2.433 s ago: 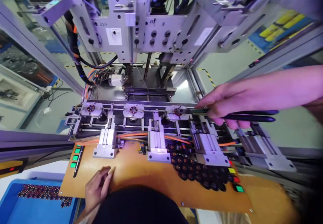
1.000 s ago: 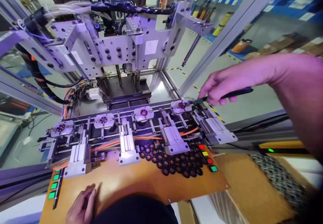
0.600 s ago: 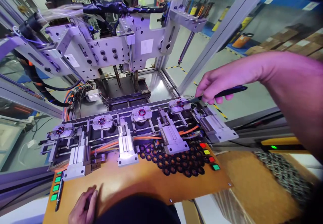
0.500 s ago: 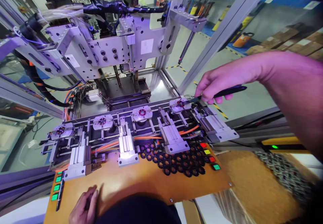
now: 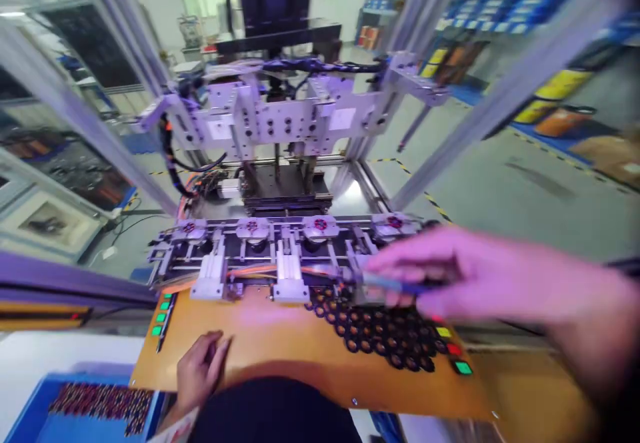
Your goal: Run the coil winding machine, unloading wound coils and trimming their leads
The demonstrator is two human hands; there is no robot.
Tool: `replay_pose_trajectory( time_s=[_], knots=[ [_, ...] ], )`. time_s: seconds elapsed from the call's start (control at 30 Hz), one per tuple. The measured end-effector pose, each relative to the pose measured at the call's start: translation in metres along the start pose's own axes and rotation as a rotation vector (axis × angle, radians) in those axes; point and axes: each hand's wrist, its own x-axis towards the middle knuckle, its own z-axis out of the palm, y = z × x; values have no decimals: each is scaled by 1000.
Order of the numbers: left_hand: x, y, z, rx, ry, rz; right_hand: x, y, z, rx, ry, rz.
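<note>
My right hand (image 5: 435,270), blurred by motion, is closed around a dark pen-like tool (image 5: 400,286) that points left over the right end of the fixture row. My left hand (image 5: 201,363) rests on the orange-brown board (image 5: 260,343) near its front left, fingers curled, and whether it holds anything is hidden. Several metal fixtures stand in a row behind the board, among them one with a red and black ring (image 5: 321,224) and one at the right (image 5: 394,222). Many black rings (image 5: 380,336) lie together on the board below my right hand.
Green buttons (image 5: 161,318) and a thin black stick line the board's left edge; coloured buttons (image 5: 453,349) sit at its right. A blue tray (image 5: 70,426) of small parts is at lower left. Behind the fixtures stands a machine plate (image 5: 285,123) between metal posts.
My right hand has drawn back from the rightmost fixture with the tool, toward the front. The head view has shifted, bringing the blue tray into sight. My left hand stays on the board.
</note>
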Motion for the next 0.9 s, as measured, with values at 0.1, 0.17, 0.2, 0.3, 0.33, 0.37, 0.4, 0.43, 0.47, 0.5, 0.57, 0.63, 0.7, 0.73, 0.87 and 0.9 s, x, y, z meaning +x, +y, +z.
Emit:
replay_pose_trajectory(
  time_s=[0.1,0.17,0.2,0.3,0.33,0.37,0.4,0.43,0.47,0.5,0.57,0.63,0.7,0.73,0.87,0.9],
  knots=[
    [2,20,-5,-98,-190,-7,21,41,108,330,-41,11],
    [2,32,-3,-154,-281,13,46,80,170,536,-10,105],
    [1,37,-2,-181,-334,35,60,99,195,546,25,123],
    [0,48,5,-229,-459,99,91,142,239,466,128,126],
    [0,50,6,-230,-474,104,97,151,245,414,179,122],
    [-1,51,8,-226,-478,101,99,157,248,350,238,118],
    [-3,53,8,-217,-473,95,99,162,248,275,297,113],
    [-5,53,8,-206,-465,91,97,166,248,192,352,103],
    [-7,53,6,-196,-458,91,94,168,246,106,399,87],
    [-9,53,3,-187,-450,96,89,169,244,21,435,63],
    [-11,49,-10,-163,-417,115,78,166,237,-135,468,-2],
    [-4,42,-34,-120,-351,126,66,154,223,-267,468,-79],
    [17,33,-68,-49,-252,118,59,130,197,-362,448,-161],
    [34,29,-87,-2,-193,105,59,113,181,-414,431,-208],
    [128,18,-149,144,-47,156,100,40,112,-904,366,-448],
    [153,19,-157,165,-41,191,118,25,98,-1028,328,-457]
  ],
)
